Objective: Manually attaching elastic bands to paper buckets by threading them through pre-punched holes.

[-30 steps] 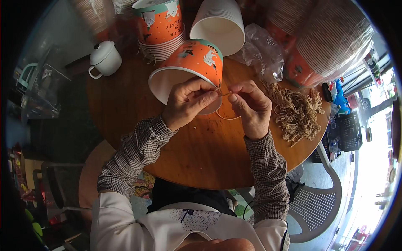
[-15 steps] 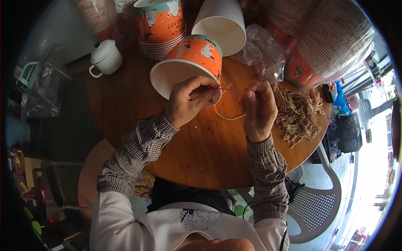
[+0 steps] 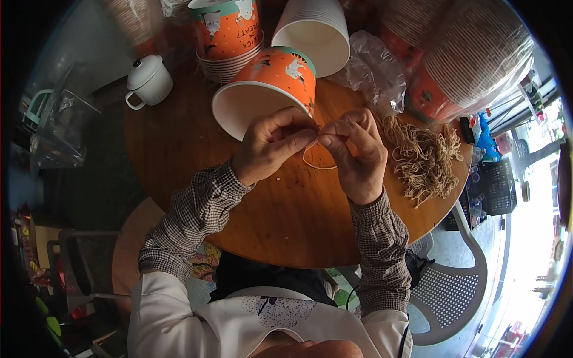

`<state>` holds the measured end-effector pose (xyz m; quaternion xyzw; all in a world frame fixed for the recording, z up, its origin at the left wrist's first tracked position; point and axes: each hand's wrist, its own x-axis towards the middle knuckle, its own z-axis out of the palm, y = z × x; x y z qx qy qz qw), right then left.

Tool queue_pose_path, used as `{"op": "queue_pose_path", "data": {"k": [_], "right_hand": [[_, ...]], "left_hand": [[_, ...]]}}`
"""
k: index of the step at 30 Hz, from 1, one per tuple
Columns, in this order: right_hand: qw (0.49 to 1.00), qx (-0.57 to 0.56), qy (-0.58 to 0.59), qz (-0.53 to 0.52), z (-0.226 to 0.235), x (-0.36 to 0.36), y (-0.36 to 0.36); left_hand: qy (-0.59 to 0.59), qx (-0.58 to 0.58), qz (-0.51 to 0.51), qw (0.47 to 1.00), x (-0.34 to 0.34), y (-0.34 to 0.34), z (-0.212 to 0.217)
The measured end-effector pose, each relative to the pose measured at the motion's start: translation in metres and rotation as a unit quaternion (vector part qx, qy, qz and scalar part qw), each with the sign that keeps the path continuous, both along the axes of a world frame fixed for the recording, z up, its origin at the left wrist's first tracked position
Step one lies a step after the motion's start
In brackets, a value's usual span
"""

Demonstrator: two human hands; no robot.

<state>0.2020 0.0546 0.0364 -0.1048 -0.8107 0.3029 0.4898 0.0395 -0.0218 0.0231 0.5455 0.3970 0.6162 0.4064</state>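
An orange paper bucket with a green band and white figures lies on its side, its white mouth facing me. Just in front of its rim, my left hand is closed in a pinch on a thin tan cord. My right hand pinches the same cord, its fingertips meeting those of the left. Below the fingers the cord hangs in a loop over the table. Where it meets the bucket's rim is hidden behind my fingers. A tangled heap of tan cords lies beside my right hand.
On the round wooden table stand stacked orange buckets, a stack of white buckets and a crumpled clear plastic bag. Wrapped bucket stacks fill the far right. A white lidded mug is at the left, a grey chair at lower right.
My right hand has moved left, bringing its fingertips against my left hand's. The cord's loop has drawn in to the left. The bucket has barely shifted.
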Motion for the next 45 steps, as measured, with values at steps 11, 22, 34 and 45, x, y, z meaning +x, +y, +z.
{"op": "queue_pose_path", "data": {"k": [11, 22, 34, 45], "right_hand": [[0.991, -0.134, -0.012, -0.006, -0.008, -0.007, -0.001], [0.986, -0.165, 0.006, -0.015, -0.012, -0.004, -0.001], [0.989, -0.141, -0.020, -0.031, -0.010, -0.007, -0.004], [0.993, -0.116, -0.031, -0.016, -0.008, -0.006, -0.004]], "left_hand": [[-0.024, -0.059, -0.011, 0.998, 0.002, -0.001, 0.000], [-0.027, -0.063, -0.021, 0.997, 0.001, -0.002, 0.000], [0.015, -0.032, 0.116, 0.993, 0.005, -0.003, 0.005], [0.319, 0.170, 0.232, 0.903, 0.000, -0.001, -0.001]]}}
